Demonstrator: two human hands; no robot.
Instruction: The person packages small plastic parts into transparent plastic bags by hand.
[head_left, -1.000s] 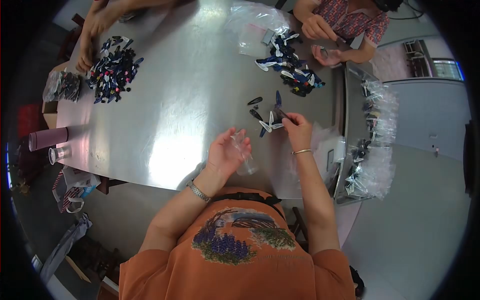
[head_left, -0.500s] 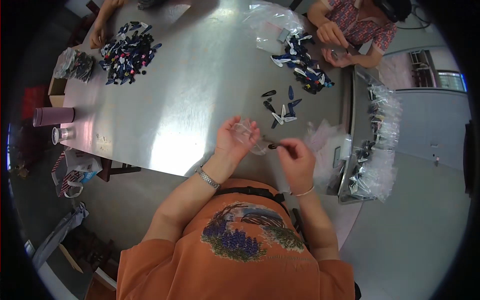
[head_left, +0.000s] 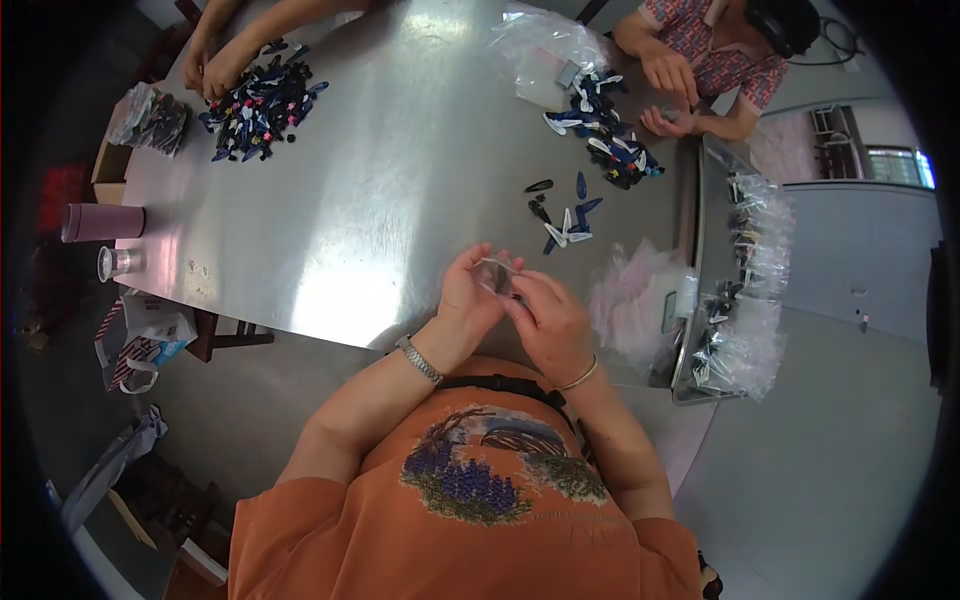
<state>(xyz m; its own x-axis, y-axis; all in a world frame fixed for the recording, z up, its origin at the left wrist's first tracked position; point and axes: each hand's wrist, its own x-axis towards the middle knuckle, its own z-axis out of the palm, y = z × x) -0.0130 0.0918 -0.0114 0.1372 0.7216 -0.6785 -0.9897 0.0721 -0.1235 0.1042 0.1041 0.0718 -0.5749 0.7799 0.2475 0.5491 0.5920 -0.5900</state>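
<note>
Cupped around a clear plastic bag (head_left: pixel 492 274) is my left hand (head_left: pixel 470 297), over the table's near edge. My right hand (head_left: pixel 549 318) has its fingers pinched at the bag's opening, with a small dark clip (head_left: pixel 517 298) partly showing at the fingertips. Beyond my hands, a few loose clips (head_left: pixel 566 226) in black, navy and white lie on the metal table (head_left: pixel 390 150). A stack of empty clear bags (head_left: pixel 635 300) lies to the right of my right hand.
A tray (head_left: pixel 690 345) of filled bags stands at the right. Clip piles lie far left (head_left: pixel 262 110) and far right (head_left: pixel 615 140), each near a co-worker's hands. A pink tumbler (head_left: pixel 104 222) and a clear cup (head_left: pixel 120 263) stand at the left edge.
My right hand has moved left with the dark clip and now meets the bag in my left hand. At the far left, a co-worker's second hand has come to the clip pile.
</note>
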